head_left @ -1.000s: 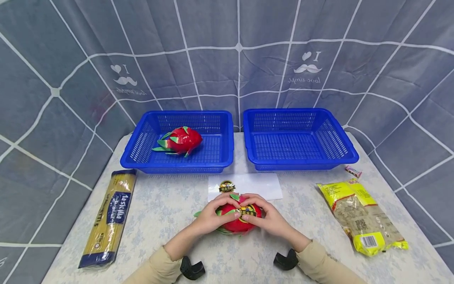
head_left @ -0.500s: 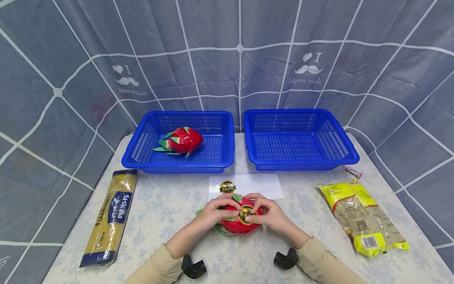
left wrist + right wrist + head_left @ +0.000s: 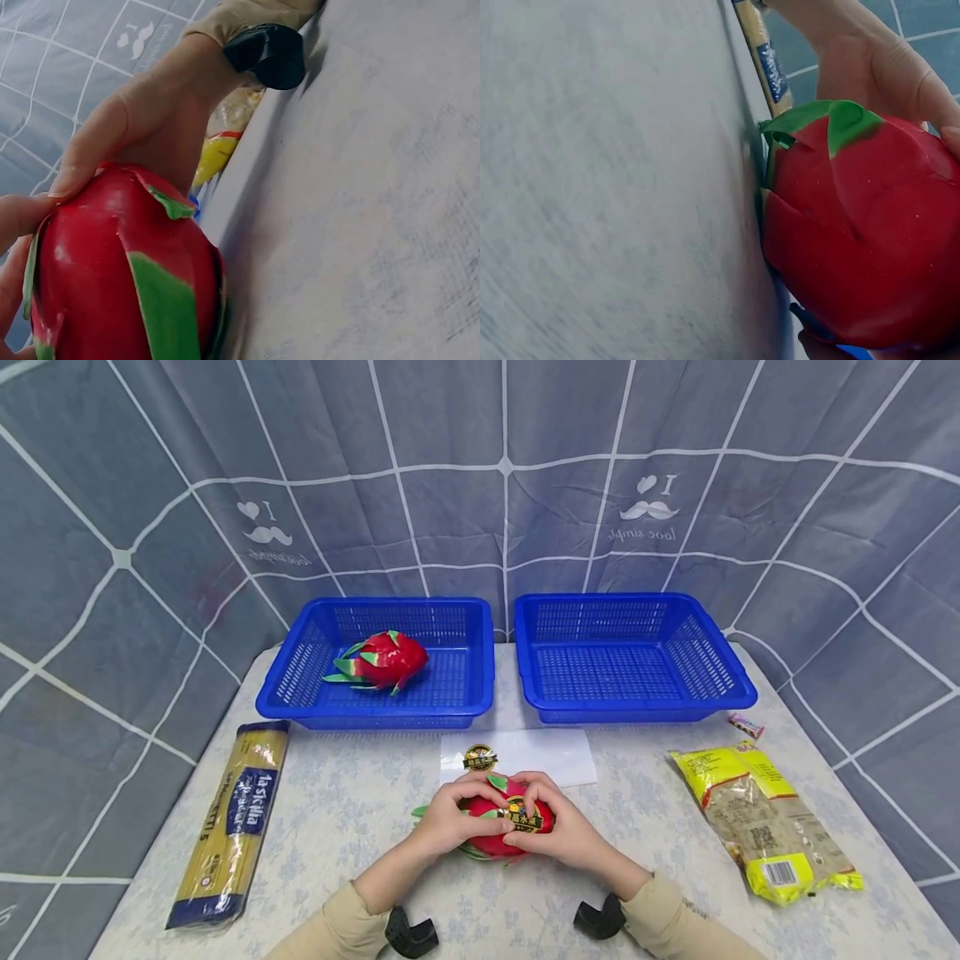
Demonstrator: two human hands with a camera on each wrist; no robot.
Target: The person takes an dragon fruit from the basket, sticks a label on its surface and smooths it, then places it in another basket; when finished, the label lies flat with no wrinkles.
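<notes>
Both hands are on a red dragon fruit (image 3: 491, 846) with green leaf tips, lying on the table in the head view. My left hand (image 3: 450, 818) grips its leafy side, thumb and fingers curled around it. My right hand (image 3: 566, 828) holds the other end, with its thumb and bent fingers at a round black-and-gold sticker (image 3: 522, 814) on the skin. In the left wrist view the fruit (image 3: 97, 277) fills the lower left; the right hand (image 3: 142, 120) reaches over behind it. The right wrist view shows the fruit's smooth side (image 3: 885, 240), sticker hidden.
Behind the hands lies a white sheet (image 3: 555, 752) bearing another round sticker (image 3: 480, 757). A blue basket (image 3: 375, 712) at back left contains a second dragon fruit (image 3: 392, 660). Another blue basket (image 3: 637, 703) is at back right. Spaghetti (image 3: 228, 827), a yellow bag (image 3: 765, 822) and a small wrapper (image 3: 746, 725) lie around.
The right fingers and thumb have shifted over the sticker, now at its upper and lower edges. The left hand keeps its grip; the dragon fruit stays in nearly the same place.
</notes>
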